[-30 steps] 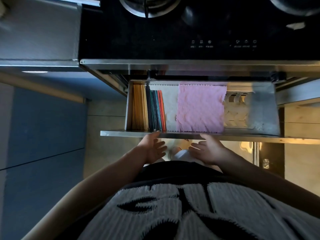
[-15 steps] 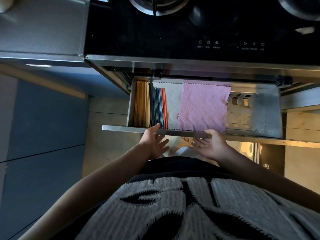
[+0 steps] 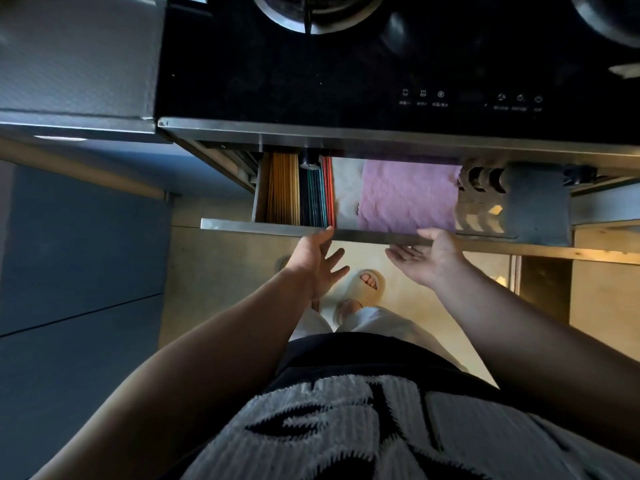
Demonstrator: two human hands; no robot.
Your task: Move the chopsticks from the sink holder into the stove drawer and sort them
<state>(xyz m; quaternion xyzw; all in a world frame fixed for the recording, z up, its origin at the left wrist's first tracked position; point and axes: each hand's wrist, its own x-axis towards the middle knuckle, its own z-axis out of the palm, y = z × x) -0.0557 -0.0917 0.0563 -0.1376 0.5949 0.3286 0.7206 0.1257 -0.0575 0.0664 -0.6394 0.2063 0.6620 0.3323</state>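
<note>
The steel stove drawer (image 3: 263, 227) stands partly open under the black cooktop. Wooden chopsticks (image 3: 282, 194) lie in a tidy row at its left end. Beside them on the right lie dark, teal and red chopsticks (image 3: 317, 199). My left hand (image 3: 317, 259) has straight, spread fingers, and its thumb touches the drawer's front edge. My right hand (image 3: 429, 252) is open too, fingers straight, thumb against the same front edge further right. Neither hand holds anything.
A pink cloth (image 3: 407, 197) covers the drawer's middle, and a metal rack (image 3: 479, 202) fills its right part. The black cooktop (image 3: 381, 64) with burners overhangs the drawer. Blue cabinet fronts (image 3: 79, 254) are on the left. My slippered feet (image 3: 369, 282) stand below.
The drawer has slid further in under the cooktop, so less of the chopsticks and cloth shows. Both hands followed its front edge forward and their fingers spread out.
</note>
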